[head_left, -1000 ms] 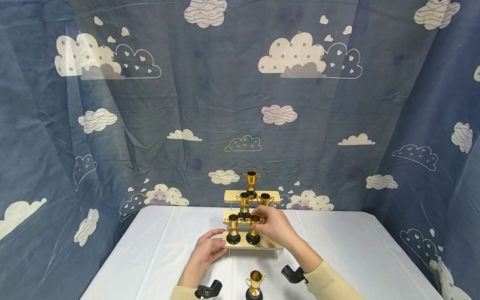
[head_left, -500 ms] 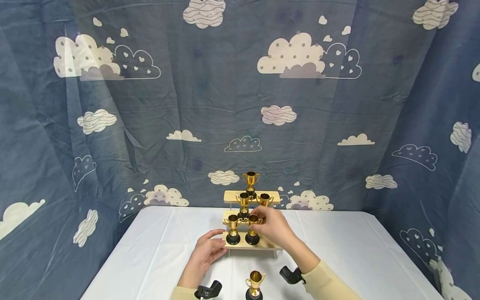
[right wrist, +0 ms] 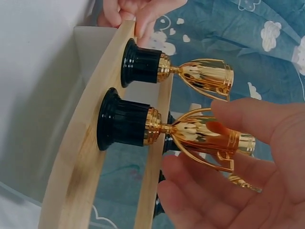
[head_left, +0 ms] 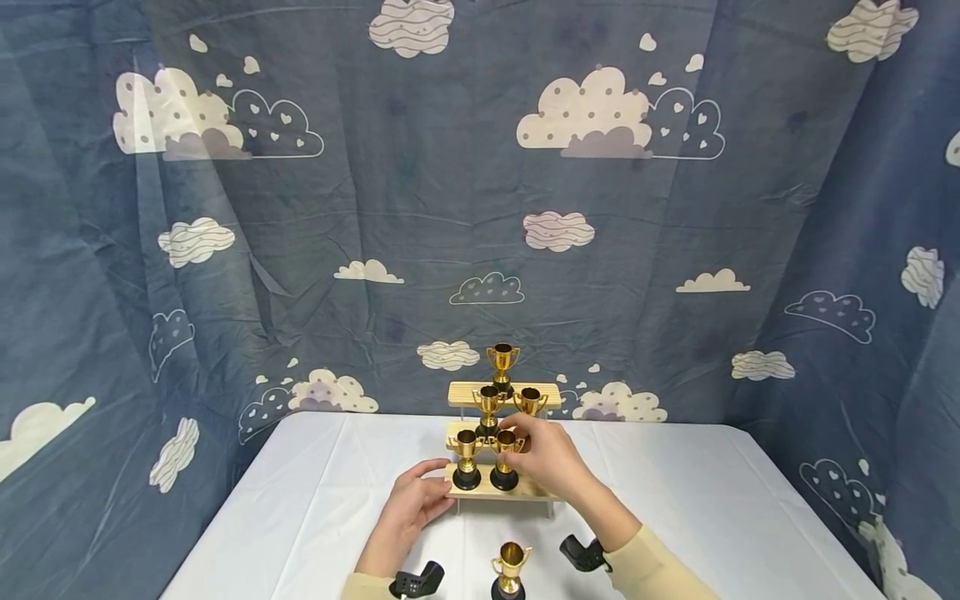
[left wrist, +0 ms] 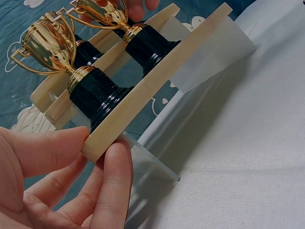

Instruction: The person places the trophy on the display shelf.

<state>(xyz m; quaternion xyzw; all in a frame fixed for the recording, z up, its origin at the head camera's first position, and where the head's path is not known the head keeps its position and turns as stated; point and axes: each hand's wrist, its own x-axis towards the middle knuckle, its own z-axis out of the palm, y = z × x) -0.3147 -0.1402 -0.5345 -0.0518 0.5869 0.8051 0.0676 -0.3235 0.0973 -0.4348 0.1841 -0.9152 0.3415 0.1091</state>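
A tiered wooden stand (head_left: 542, 492) with clear side supports holds small gold trophies on black bases. My left hand (head_left: 411, 504) pinches the left end of the bottom board (left wrist: 157, 82) between thumb and fingers. On that board stand two upright trophies side by side, a left trophy (head_left: 466, 477) and a right trophy (right wrist: 125, 123). Around the right one's cup, near its rim and handles, my right hand (head_left: 553, 458) has its thumb and fingers; its base rests on the wood. The right wrist view shows the thumb (right wrist: 252, 117) against the cup.
Two trophies, one a middle-tier trophy (head_left: 488, 404), stand on the middle board, and a top trophy (head_left: 502, 360) is on the highest board (head_left: 468, 393). Another trophy (head_left: 510, 567) stands on the white tablecloth (head_left: 322, 492) in front. A blue cloud-print curtain (head_left: 465, 183) hangs behind.
The right hand and the right trophy on the bottom board have shifted very slightly left, towards the trophy beside it. The left hand has kept its place on the board.
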